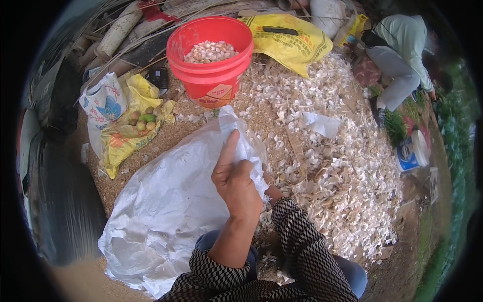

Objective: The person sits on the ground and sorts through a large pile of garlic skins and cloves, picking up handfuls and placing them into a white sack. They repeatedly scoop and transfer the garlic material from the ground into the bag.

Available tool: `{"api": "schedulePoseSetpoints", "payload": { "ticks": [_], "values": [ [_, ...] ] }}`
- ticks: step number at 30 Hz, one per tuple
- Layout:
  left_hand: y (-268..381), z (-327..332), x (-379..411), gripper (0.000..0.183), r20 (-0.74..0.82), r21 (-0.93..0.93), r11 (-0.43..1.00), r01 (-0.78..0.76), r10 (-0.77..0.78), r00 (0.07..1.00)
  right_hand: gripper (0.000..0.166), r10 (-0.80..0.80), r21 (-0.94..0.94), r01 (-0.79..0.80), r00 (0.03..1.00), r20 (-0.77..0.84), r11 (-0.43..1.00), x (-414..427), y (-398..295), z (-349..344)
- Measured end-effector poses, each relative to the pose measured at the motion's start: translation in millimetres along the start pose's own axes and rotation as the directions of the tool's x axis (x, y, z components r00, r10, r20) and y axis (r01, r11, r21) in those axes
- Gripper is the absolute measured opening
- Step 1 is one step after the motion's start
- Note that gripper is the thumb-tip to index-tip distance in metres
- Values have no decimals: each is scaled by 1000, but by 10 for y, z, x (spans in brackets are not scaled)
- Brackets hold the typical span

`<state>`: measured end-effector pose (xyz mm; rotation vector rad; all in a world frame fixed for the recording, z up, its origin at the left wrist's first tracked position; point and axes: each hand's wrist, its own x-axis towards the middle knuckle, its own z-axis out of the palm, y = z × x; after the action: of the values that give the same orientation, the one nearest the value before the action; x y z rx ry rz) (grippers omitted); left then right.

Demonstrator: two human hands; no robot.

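Note:
A large white woven plastic sack (166,192) lies before my knees, its gathered top end raised. My left hand (237,181) holds that end, with the index finger stretched along the plastic and the other fingers curled in. Only the wrist of my right hand (274,190) shows; the hand itself is hidden behind the sack's edge. Just beyond the sack stands a red plastic bucket (211,81), partly filled with peeled-looking garlic cloves (211,51). To the right spreads a wide heap of papery garlic skins (343,188).
A yellow sack (298,45) with a dark flat object on it lies behind the bucket. Fruit (145,119) rests on a yellow bag (124,141) beside a butterfly-patterned bag (107,102). At right, a person (400,56) bends over near a white-and-blue bucket (413,151).

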<state>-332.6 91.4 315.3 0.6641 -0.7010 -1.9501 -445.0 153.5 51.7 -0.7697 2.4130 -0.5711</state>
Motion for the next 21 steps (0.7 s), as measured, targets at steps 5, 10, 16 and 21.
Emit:
{"api": "schedulePoseSetpoints", "payload": {
  "ticks": [5, 10, 16, 21],
  "values": [
    [-53, 174, -126, 52, 53, -46, 993, 109, -106, 993, 52, 36, 344, -20, 999, -41, 939, -191, 135, 31],
    [17, 152, -200, 52, 117, -80, 995, 54, -44, 992, 42, 43, 805, 31, 997, -70, 593, -468, 277, -157],
    [1135, -561, 39, 65, 99, -348, 935, -74, 115, 988, 18, 25, 874, -42, 999, 34, 485, -834, -810, -444],
    [2049, -922, 420, 69, 159, -257, 934, -247, 293, 943, 6, -226, 987, -50, 970, 85, 154, -1120, -1694, -795]
  ]
}}
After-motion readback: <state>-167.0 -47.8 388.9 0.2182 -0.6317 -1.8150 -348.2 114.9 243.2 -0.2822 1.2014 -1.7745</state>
